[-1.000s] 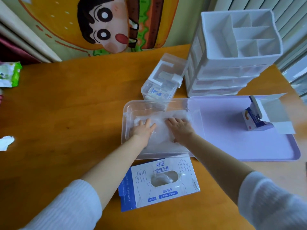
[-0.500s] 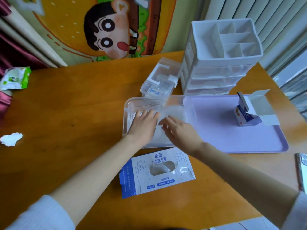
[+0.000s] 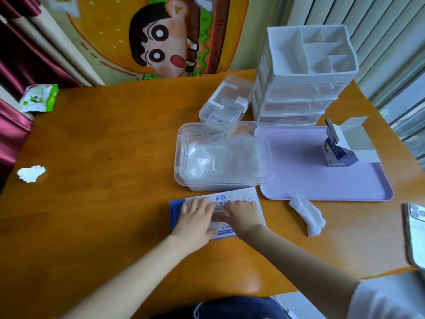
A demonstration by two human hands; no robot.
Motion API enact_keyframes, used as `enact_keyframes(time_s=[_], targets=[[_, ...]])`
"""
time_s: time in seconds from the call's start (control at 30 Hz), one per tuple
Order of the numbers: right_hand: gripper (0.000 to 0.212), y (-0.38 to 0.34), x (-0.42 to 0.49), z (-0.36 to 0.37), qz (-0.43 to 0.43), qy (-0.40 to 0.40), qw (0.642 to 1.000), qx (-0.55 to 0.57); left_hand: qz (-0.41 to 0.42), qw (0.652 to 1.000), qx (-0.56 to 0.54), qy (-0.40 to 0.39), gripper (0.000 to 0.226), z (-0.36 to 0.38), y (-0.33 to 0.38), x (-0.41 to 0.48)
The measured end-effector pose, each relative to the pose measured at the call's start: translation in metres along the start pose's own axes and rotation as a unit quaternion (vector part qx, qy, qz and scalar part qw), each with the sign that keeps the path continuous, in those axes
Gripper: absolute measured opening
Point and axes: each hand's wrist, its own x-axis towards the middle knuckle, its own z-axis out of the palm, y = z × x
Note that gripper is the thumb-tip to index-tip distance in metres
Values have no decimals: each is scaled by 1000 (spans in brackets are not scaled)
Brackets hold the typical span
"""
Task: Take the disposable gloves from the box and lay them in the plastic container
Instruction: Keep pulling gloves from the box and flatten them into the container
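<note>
The flat blue-and-white glove box point(image 3: 239, 198) lies on the wooden table near its front edge. My left hand point(image 3: 195, 219) presses flat on the box's left part, fingers straight. My right hand point(image 3: 241, 215) rests on the right part, its fingers reaching left to the opening in the middle, which both hands hide. Just behind the box stands the clear plastic container point(image 3: 178, 157), open. A loose pile of transparent disposable gloves point(image 3: 220, 157) lies inside it.
A lilac tray point(image 3: 322, 180) with an opened small carton point(image 3: 338, 150) sits right of the container. Behind are a small clear case point(image 3: 226, 100) and a white drawer organiser point(image 3: 303, 72). A crumpled tissue point(image 3: 308, 215), a phone point(image 3: 416, 236), a paper wad point(image 3: 31, 173) and a wipes pack point(image 3: 39, 97) also lie about.
Both hands have left the gloves in the container and come back toward me onto the glove box. The camera has tilted, bringing a tissue and a phone into view.
</note>
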Motion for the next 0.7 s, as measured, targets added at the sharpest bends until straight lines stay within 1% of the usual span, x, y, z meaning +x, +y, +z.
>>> enact_keyframes(time_s=[0.07, 0.17, 0.27, 0.3, 0.33, 0.37, 0.47, 0.57, 0.7], targets=[[37, -2, 3, -4, 28, -2, 999, 33, -15, 999, -32, -6, 68, 2, -2, -1], [26, 1, 3, -1, 44, 2, 990, 131, -22, 998, -51, -4, 73, 5, -4, 0], [22, 13, -1, 0, 61, 41, 970, 230, -26, 998, -58, 3, 74, 6, -5, 2], [16, 18, -3, 0, 64, 52, 965, 249, -24, 998, -57, 6, 74, 6, -5, 2], [10, 22, -5, -1, 60, 63, 962, 260, -23, 998, -56, 7, 74, 6, -5, 3], [11, 25, -6, -2, 52, 71, 961, 261, -22, 998, -57, 7, 73, 6, -5, 3], [23, 33, -11, -3, 26, 93, 969, 229, -23, 998, -59, 7, 73, 6, -5, 5], [25, 40, -18, -6, 27, 126, 969, 209, -25, 998, -55, 5, 73, 6, -5, 6], [22, 47, -30, -8, 37, 159, 954, 253, -30, 998, -52, -1, 73, 3, -5, 8]])
